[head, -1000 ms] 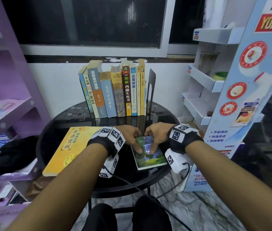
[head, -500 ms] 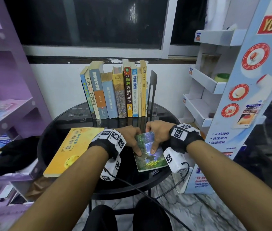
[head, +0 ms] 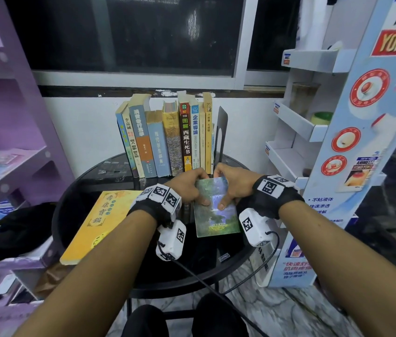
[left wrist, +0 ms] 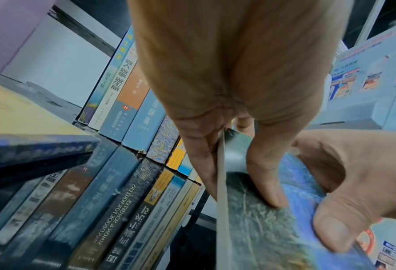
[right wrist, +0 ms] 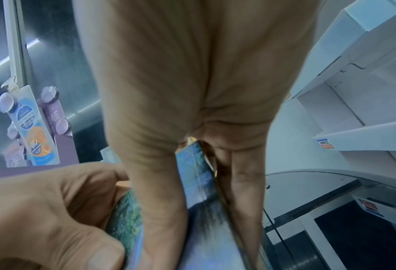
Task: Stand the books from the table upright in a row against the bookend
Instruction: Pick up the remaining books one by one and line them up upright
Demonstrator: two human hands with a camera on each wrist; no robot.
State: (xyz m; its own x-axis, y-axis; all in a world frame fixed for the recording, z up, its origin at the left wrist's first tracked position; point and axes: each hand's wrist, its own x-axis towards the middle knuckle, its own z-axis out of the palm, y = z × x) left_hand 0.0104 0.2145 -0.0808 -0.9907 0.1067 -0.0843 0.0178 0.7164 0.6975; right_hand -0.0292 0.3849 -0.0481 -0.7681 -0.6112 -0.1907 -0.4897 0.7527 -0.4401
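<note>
Pickup step: left hand (head: 187, 188) and right hand (head: 232, 184) both pinching small green book (head: 216, 212), far edge lifted off table (head: 75, 215). Next: tip upright, carry forward to row (head: 165, 139), slot beside bookend (head: 221, 135). Yellow book (head: 100, 220) left of hands, flat.

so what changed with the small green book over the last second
Both hands now grip the small green book, thumbs on its cover, fingers under its far edge. A second ago it lay flat under their fingertips; now the left hand and right hand have tipped its far end up and carried it toward the row of books. The yellow book, row and bookend stayed put.
</note>
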